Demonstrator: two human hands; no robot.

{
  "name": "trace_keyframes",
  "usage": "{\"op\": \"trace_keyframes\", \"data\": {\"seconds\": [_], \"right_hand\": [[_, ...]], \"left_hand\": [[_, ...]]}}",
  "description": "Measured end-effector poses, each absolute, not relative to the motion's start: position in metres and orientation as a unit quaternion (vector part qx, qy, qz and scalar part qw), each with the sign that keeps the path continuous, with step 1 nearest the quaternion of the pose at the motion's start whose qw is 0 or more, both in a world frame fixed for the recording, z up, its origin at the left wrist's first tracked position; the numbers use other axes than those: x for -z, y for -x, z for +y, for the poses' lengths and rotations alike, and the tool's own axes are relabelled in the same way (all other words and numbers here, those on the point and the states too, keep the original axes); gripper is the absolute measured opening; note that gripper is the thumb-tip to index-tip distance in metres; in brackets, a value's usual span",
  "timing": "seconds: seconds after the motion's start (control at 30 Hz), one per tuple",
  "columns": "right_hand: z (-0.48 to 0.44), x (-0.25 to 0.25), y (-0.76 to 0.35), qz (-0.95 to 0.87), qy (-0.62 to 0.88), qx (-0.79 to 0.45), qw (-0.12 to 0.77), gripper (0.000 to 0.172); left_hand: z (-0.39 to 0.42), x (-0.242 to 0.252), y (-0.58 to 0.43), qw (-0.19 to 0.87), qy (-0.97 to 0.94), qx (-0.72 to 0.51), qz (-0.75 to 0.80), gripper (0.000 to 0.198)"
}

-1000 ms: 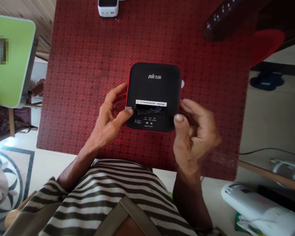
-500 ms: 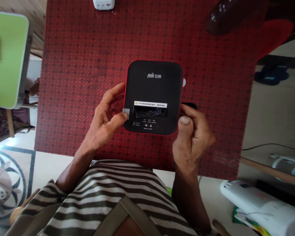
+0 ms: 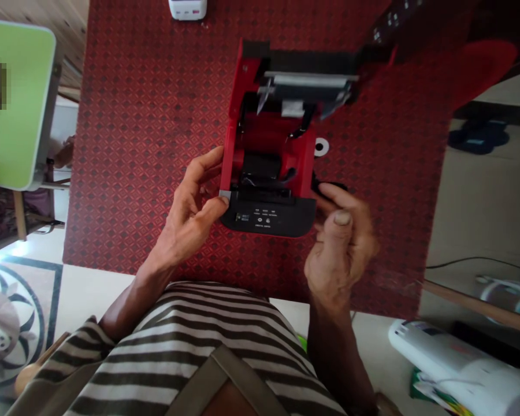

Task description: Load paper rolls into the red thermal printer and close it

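Red patterned mat fills most of the view, with a green board off to the left, a small white box at the far edge and a bulky white machine down in the right corner. Right in the middle of the mat, just in front of the person's striped shirt, sits a black and red receipt printer.

As far as progress goes, the printer's lid is fully swung open, so you're looking straight down into the red compartment. There's some dark stuff down inside, but I can't tell from this angle if any of it is a paper roll. The front panel with its little buttons faces the person.

Left hand is curled against the printer's left side, with the thumb pressed on a small grey tab. Right hand is just beside the right edge, fingers bent and slightly blurred. Can't tell if it's gripping anything. A black strip pokes out right by those fingers, and a small white ring lies on the mat nearby.
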State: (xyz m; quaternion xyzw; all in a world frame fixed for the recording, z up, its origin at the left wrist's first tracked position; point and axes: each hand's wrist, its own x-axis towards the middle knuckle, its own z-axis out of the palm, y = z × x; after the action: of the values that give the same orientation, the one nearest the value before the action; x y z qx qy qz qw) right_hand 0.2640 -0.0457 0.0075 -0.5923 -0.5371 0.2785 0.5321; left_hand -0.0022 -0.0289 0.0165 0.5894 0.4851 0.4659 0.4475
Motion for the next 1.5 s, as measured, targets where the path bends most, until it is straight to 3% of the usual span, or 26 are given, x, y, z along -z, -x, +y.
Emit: {"op": "trace_keyframes", "data": {"seconds": [0.37,0.67,0.83,0.97,1.23,1.37,1.5], "right_hand": [[-0.044,0.0,-0.268,-0.569,0.562,-0.272,0.535,0.039],[-0.04,-0.018,-0.264,-0.544,0.557,-0.358,0.516,0.045],[-0.028,-0.05,-0.269,-0.617,0.563,-0.188,0.516,0.027],[-0.006,-0.086,-0.262,-0.773,0.473,-0.135,0.401,0.032],[0.055,-0.108,-0.218,-0.891,0.434,-0.132,0.004,0.036],[0.062,-0.114,-0.207,-0.899,0.421,-0.116,-0.033,0.027],[0.065,-0.109,-0.206,-0.898,0.433,-0.081,-0.011,0.035]], "left_hand": [[-0.033,-0.012,0.007,0.382,-0.641,-0.425,0.512,0.066],[-0.036,-0.009,0.007,0.466,-0.537,-0.521,0.472,0.072],[-0.034,-0.003,0.004,0.475,-0.521,-0.536,0.465,0.071],[-0.032,0.006,0.004,0.441,-0.526,-0.557,0.467,0.061],[-0.037,0.011,0.0,0.436,-0.513,-0.559,0.484,0.065],[-0.037,0.009,-0.002,0.437,-0.515,-0.554,0.487,0.067],[-0.037,0.008,-0.003,0.442,-0.514,-0.55,0.488,0.069]]}}
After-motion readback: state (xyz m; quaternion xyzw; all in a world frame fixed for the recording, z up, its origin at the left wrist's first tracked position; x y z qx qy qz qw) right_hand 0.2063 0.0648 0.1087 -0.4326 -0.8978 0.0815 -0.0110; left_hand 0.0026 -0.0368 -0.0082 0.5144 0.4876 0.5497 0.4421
